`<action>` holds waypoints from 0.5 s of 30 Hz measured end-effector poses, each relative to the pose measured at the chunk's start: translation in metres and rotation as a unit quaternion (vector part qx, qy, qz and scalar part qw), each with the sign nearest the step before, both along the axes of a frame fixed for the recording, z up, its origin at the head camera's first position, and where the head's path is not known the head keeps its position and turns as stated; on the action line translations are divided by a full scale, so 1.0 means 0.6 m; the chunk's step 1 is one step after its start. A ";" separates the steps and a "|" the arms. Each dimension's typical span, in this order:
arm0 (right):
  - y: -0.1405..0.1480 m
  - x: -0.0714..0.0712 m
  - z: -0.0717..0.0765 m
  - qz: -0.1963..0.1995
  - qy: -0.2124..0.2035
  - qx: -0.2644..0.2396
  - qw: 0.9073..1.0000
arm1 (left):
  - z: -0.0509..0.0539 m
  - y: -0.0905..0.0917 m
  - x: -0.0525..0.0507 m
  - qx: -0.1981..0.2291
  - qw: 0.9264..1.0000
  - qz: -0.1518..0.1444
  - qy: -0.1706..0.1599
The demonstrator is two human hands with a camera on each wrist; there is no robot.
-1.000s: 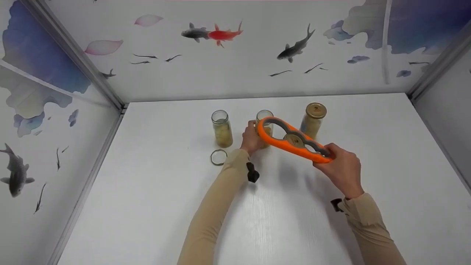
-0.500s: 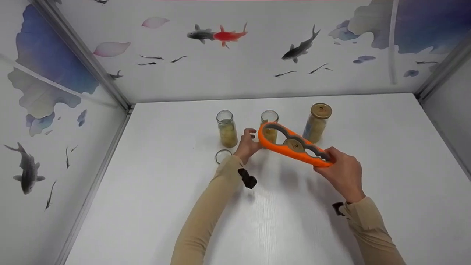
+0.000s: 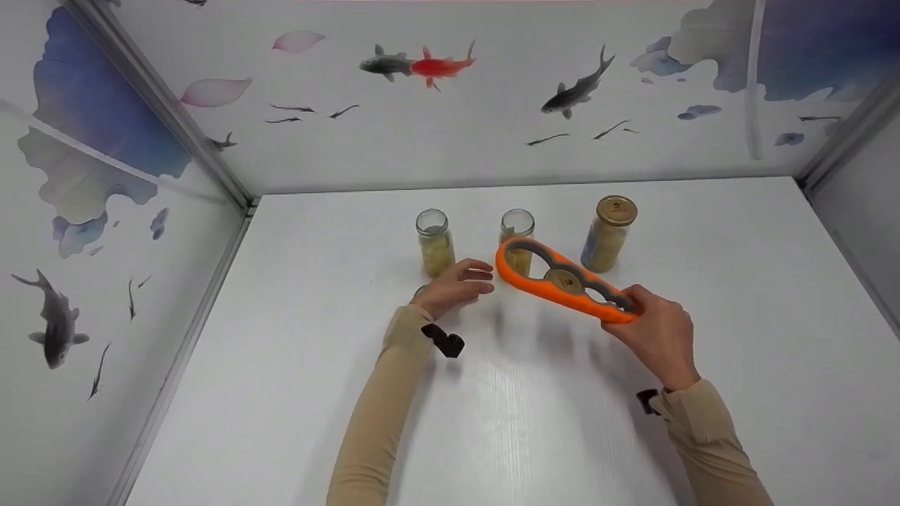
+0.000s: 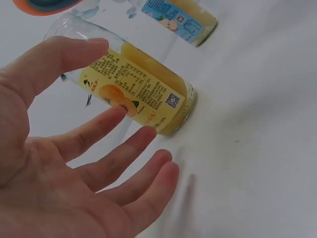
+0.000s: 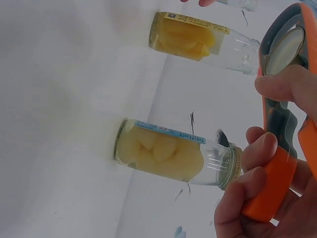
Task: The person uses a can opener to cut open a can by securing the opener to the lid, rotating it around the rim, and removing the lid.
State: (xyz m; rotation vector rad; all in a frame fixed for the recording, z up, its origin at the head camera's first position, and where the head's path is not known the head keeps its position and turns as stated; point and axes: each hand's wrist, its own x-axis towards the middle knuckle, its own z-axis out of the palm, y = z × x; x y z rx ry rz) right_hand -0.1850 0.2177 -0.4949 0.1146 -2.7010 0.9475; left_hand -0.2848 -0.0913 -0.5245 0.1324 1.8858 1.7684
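Your right grip clutches an orange opener holding a gold lid, while your left grip, fingers spread, has an open jar just beyond it.

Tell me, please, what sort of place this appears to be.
It looks like a small work booth, perhaps set up for recording: a plain white table enclosed by close walls decorated with fish, and small black devices at both wrists.
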 end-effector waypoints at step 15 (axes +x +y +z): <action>-0.001 0.004 -0.005 0.007 0.004 -0.002 1.000 | -0.020 0.006 0.013 0.058 0.995 -0.076 -0.031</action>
